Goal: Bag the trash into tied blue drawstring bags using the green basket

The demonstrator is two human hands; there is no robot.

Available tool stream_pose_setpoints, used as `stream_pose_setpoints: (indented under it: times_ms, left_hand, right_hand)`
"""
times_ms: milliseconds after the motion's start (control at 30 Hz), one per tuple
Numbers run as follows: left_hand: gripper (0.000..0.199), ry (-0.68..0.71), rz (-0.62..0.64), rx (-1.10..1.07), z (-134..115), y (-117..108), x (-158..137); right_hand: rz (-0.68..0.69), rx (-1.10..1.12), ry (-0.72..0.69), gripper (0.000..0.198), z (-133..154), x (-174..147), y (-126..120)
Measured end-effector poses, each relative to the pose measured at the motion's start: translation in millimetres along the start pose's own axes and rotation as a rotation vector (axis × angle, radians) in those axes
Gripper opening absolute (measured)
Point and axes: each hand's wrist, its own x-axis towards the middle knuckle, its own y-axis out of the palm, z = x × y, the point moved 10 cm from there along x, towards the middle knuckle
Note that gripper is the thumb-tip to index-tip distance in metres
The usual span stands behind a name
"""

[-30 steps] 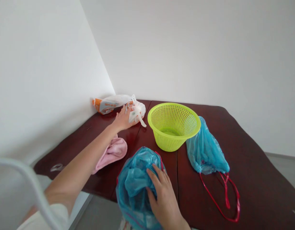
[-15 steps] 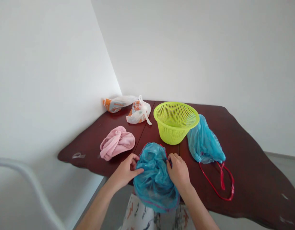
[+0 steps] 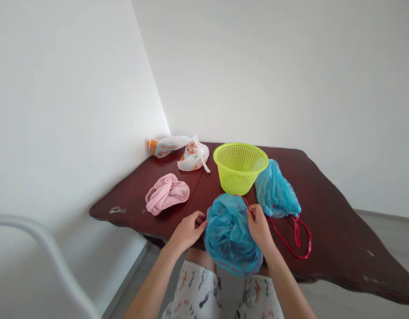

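A thin blue plastic drawstring bag (image 3: pixel 233 235) with a red cord is held between both hands at the table's front edge, its lower part hanging over my lap. My left hand (image 3: pixel 191 228) pinches the bag's left side between thumb and fingers. On the opposite side, my right hand (image 3: pixel 258 225) is closed on the bag's edge near the red cord. Crumpled folds fill the bag; whether anything lies inside cannot be made out. Just behind it stands a yellow-green plastic basket (image 3: pixel 237 179), upright. A pink folded cloth (image 3: pixel 167 193) lies to the left of my left hand.
Right of the basket rests another blue drawstring bag (image 3: pixel 277 190) with red cords. Two white-and-orange plastic bags, one knotted (image 3: pixel 193 157) and one elongated (image 3: pixel 167 145), lie at the back left. The dark red table (image 3: pixel 324 221) meets white walls; a pale curved bar (image 3: pixel 41 239) is at lower left.
Both hands have moved the blue bag right and slightly up, and it looks spread wider. The camera view has shifted a little. The other things stay where they were on the table.
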Motion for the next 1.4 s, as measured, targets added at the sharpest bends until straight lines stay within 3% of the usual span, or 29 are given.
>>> stream_pose_setpoints:
  times_ms: [167, 267, 367, 533, 667, 767, 867, 967, 1100, 1200, 1267, 1333, 1400]
  left_hand:
    - [0.020, 0.048, -0.016, -0.100, -13.3, 18.9, 7.8]
    - [0.040, 0.065, -0.043, -0.206, -13.5, 18.3, 11.6]
    - [0.056, 0.055, -0.109, -0.282, -10.9, 1.9, 9.0]
    - [0.056, 0.031, -0.195, -0.354, -24.8, -44.6, -10.6]
    - [0.059, 0.060, -0.124, -0.544, -57.7, -69.1, -19.6]
    - [0.061, 0.092, -0.151, -0.596, -78.8, -88.1, -20.4]
    - [0.054, 0.185, -0.232, -0.564, -101.5, -111.4, -26.9]
    - [0.044, 0.324, -0.346, -0.528, -130.0, -139.8, -44.6]
    - [0.052, 0.429, -0.418, -0.701, -159.1, -164.7, -66.1]
    - [0.076, 0.522, -0.315, -0.637, -179.2, -151.0, -76.3]
    - [0.082, 0.460, -0.220, -0.503, -174.7, -124.4, -76.3]
    - [0.072, 0.340, -0.132, -0.433, -156.5, -94.5, -72.3]
    - [0.058, 0.258, -0.056, -0.403, -136.9, -69.2, -68.3]
  right_hand:
    - [0.007, -0.004, -0.008, 0.047, 0.8, -6.0, -3.2]
    - [0.017, -0.006, 0.007, 0.062, 2.4, -10.1, -18.3]
    - [0.000, 0.000, -0.002, 0.068, 10.4, -14.5, -42.1]
    - [-0.140, 0.100, 0.006, 0.073, 47.2, -25.3, -94.2]
    - [-0.055, 0.406, 0.043, 0.061, 86.3, -24.2, -99.2]
    - [-0.008, 0.361, 0.011, 0.064, 115.6, -17.2, -97.6]
    - [0.001, 0.320, -0.092, 0.063, 151.0, -15.4, -106.0]
    - [-0.056, 0.299, -0.323, 0.053, 204.4, -25.3, -129.8]
    - [-0.167, 0.292, -0.586, 0.044, 271.1, -43.6, -154.9]
    - [-0.263, 0.426, -0.613, 0.042, 293.2, -46.1, -160.7]
    - [-0.278, 0.444, -0.630, 0.043, 300.9, -45.7, -155.2]
    - [-0.248, 0.368, -0.649, 0.041, 299.7, -44.7, -144.9]
    - [-0.230, 0.190, -0.621, 0.035, 279.9, -43.9, -134.9]
